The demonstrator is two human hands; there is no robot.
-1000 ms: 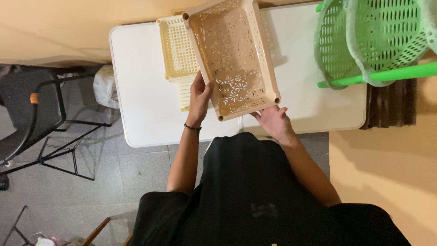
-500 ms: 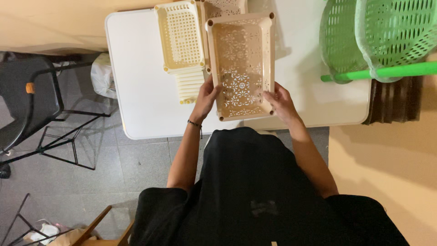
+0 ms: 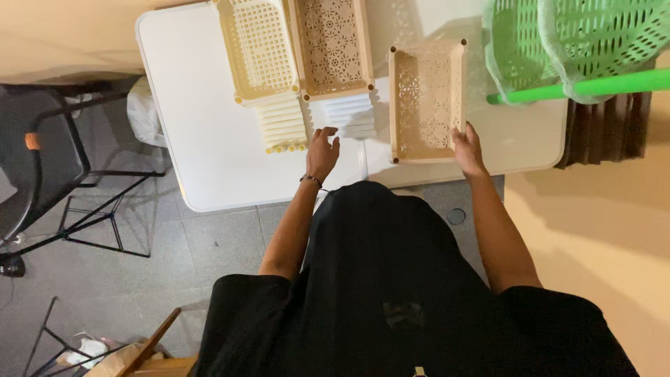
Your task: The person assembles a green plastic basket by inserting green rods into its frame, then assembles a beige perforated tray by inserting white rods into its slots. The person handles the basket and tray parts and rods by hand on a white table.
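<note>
My right hand grips the near right corner of a tan perforated plastic basket lying flat on the white folding table. My left hand hovers empty, fingers loosely spread, just near two stacks of cream and tan plastic baskets to the left.

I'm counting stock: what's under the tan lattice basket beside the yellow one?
Under the tan lattice basket a stack of white baskets shows as stepped edges at its near end. The basket on top covers the rest of them.
</note>
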